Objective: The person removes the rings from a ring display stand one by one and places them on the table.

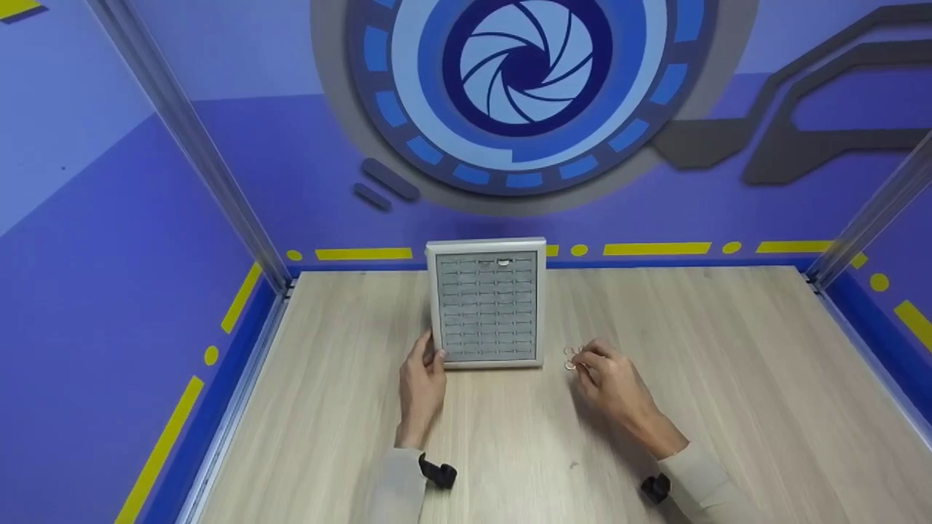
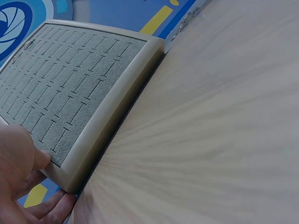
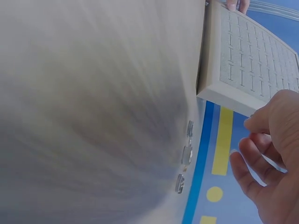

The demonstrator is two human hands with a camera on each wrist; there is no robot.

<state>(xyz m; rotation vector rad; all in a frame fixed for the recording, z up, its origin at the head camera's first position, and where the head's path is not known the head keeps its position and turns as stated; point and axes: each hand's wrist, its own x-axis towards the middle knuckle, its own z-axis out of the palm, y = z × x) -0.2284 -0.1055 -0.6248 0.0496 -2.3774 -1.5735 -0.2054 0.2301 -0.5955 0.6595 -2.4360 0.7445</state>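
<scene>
Tray position: grey slotted tray (image 1: pixel 486 303) with a pale frame, propped upright near the far edge of the wooden table (image 1: pixel 728 378), centred between both hands.
Left hand: left hand (image 1: pixel 422 386) at the tray's lower left corner, thumb over the front of the frame, fingers curled behind it, gripping that corner; same grip seen from the left wrist view, thumb (image 2: pixel 21 149) on the grey slotted face, fingertips under the frame's edge.
Right hand: right hand (image 1: pixel 611 382) on the table just right of the tray's lower right corner, not touching the tray; fingers bent, thumb and forefinger pinching small thin rings (image 1: pixel 570 358).
Rings: pale, wiry, held at the fingertips between hand and tray; number too small to tell.
Tray face: rows of narrow slits across the grey padding; one small shiny piece (image 1: pixel 504 263) seated in the top row, right of centre.
Wrists: light sleeves on both forearms, a black strap-mounted device (image 1: pixel 439 473) at each wrist.
Table: light wood grain, bordered by blue edging and metal rails (image 1: pixel 240 407) on the left and right.
Backdrop: purple-blue wall (image 1: pixel 145 182) with yellow dashes along the base and a large blue aperture-shaped emblem (image 1: pixel 526 65) above the tray.
</scene>
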